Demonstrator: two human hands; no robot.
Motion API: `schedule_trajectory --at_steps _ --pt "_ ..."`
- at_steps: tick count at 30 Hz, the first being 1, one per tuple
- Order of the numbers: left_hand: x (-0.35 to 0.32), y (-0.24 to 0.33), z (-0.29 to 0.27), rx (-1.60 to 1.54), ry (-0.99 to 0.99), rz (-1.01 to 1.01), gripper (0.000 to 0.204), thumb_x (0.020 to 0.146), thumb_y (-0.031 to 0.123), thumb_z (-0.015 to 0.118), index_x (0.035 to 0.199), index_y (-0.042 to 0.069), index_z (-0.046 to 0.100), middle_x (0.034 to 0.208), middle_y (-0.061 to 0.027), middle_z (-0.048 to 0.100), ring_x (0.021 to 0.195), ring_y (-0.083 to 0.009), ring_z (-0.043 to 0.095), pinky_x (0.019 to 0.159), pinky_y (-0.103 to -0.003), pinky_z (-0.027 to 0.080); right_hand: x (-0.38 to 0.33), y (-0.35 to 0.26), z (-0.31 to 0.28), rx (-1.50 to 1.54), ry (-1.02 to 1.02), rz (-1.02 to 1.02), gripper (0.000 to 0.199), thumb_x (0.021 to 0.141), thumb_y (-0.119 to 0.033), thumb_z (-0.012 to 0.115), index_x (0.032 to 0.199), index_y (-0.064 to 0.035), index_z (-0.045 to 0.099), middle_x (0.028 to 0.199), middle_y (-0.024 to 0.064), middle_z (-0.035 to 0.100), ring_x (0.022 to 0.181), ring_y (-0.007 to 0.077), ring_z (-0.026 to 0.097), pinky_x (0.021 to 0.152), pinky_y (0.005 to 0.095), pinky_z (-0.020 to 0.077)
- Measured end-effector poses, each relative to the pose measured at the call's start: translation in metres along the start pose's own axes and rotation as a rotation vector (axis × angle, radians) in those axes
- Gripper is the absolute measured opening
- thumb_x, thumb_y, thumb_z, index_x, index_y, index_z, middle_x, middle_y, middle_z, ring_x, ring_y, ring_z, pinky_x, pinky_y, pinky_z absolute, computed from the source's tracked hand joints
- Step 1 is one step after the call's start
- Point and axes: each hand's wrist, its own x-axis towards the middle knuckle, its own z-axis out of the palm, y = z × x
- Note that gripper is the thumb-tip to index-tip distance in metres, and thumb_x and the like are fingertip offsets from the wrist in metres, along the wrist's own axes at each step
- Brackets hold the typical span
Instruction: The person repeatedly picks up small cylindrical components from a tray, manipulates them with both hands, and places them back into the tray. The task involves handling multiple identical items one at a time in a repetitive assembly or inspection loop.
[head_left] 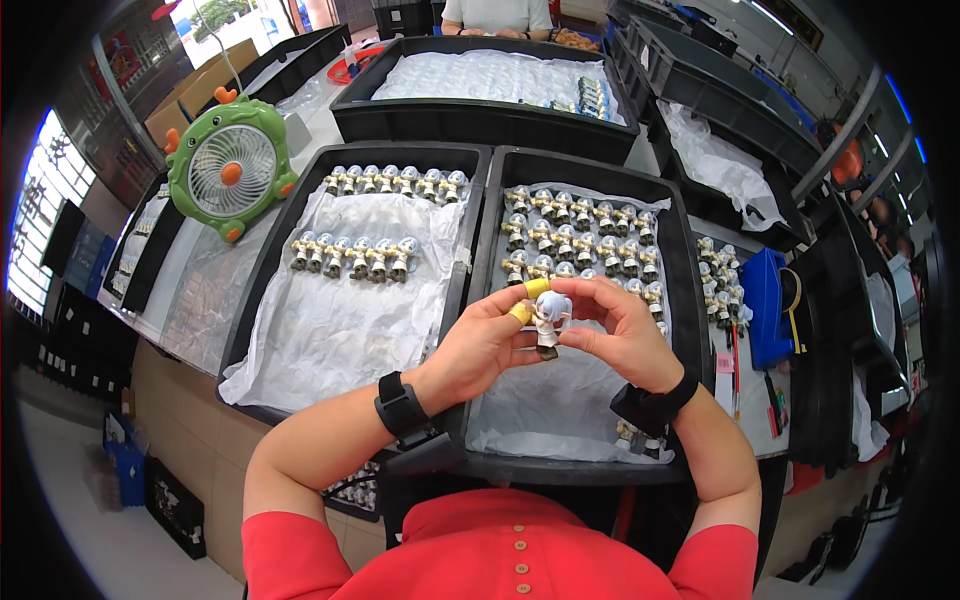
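Note:
Both my hands hold one small figurine (pixel 547 325) upright above the right-hand tray. It has pale hair, a white outfit and a dark base. My left hand (pixel 485 335), with yellow covers on its thumb and index finger, grips its left side. My right hand (pixel 625 335) pinches it from the right with thumb and fingers. Beneath them, the right tray (pixel 590 470) holds rows of similar figurines (pixel 581 216) on white paper. To the left, another black tray (pixel 270 250) has two rows of figurines (pixel 352 256) on crumpled paper.
A green animal-shaped fan (pixel 230 165) stands at the left. Behind the trays sits a larger black tray (pixel 480 128); a person (pixel 497 15) is beyond it. At the right are more figurines (pixel 718 280), a blue bin (pixel 768 305), pens (pixel 736 370) and stacked grey crates (pixel 730 95).

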Motion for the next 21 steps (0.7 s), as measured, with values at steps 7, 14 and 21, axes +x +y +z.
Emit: schedule_trajectory --at_steps 7,14,21 --pt "-0.003 -0.001 0.019 0.171 0.089 0.165 0.034 0.098 0.03 0.041 0.126 0.011 0.042 0.113 -0.0036 0.054 0.104 -0.0157 0.054 0.087 -0.036 0.047 -0.004 -0.007 0.003 -0.17 0.073 -0.042 0.039 0.071 -0.005 0.074 0.108 -0.0043 0.062 0.086 0.0047 0.061 0.079 0.0133 0.06 0.074 0.0251 0.048" --pt "-0.008 0.004 0.011 0.059 0.056 0.069 0.03 0.099 0.032 0.035 0.116 0.011 0.047 0.107 -0.0033 0.055 0.092 -0.0137 0.057 0.073 -0.031 0.048 -0.004 -0.016 0.004 -0.384 0.035 -0.27 0.045 0.069 -0.008 0.076 0.111 -0.0062 0.06 0.096 0.0068 0.06 0.086 0.0163 0.06 0.077 0.0284 0.0473" --pt "-0.005 0.008 0.012 0.031 0.022 -0.037 0.033 0.099 0.03 0.031 0.121 0.01 0.046 0.111 -0.0064 0.056 0.089 -0.013 0.056 0.068 -0.028 0.045 -0.005 -0.017 0.012 -0.203 0.1 -0.136 0.043 0.069 -0.009 0.076 0.109 -0.0065 0.059 0.101 0.006 0.059 0.089 0.0161 0.059 0.078 0.0283 0.0461"
